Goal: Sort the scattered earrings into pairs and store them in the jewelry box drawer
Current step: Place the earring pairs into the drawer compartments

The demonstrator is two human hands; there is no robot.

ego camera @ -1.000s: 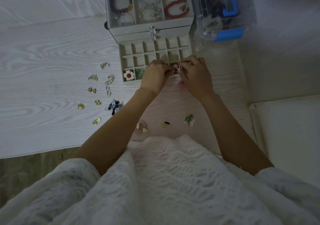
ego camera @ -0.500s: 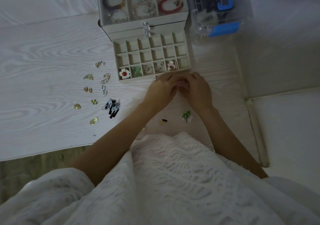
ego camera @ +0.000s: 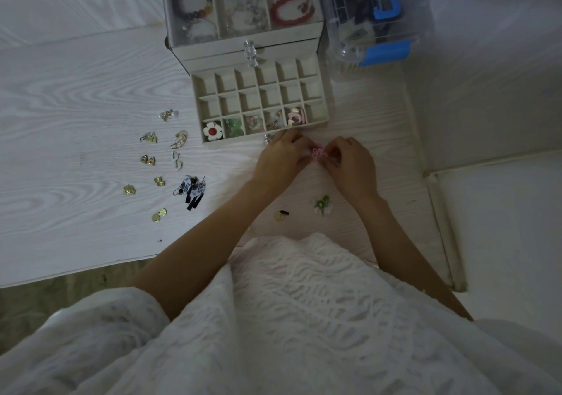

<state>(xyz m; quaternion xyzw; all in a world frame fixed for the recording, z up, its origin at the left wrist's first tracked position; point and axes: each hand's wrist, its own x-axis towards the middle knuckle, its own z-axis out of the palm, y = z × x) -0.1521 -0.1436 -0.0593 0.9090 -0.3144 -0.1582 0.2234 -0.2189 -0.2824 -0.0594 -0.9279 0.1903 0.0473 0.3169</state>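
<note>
- Both hands have come back from over the drawer [ego camera: 264, 102] to the bare surface [ego camera: 76, 96] just in front of its near rim, at about 5 o'clock from the drawer.
- The left hand [ego camera: 281, 157] and right hand [ego camera: 349, 163] now meet around a small pink earring pair [ego camera: 317, 153], fingers of each pinched on it from either side.
- The near row of the drawer now holds 5 filled cells: a red-and-white flower [ego camera: 212, 130], green pieces [ego camera: 234, 125], 2 pale sets, and a pink-and-white pair [ego camera: 295, 115]; I judge the last of these newly stored, so the pink pair is likely next, for the vacant cell at the row's right end.
- Scattered gold earrings [ego camera: 152, 160] and a blue-and-white tassel pair [ego camera: 191, 189] lie at 9 o'clock from the hands, well apart.
- A green flower earring [ego camera: 323, 204] and a small dark-tipped piece [ego camera: 281, 214] sit at 6 o'clock, near the wrists.
- A clear knob [ego camera: 267, 139] beside the left hand could catch it.
</note>
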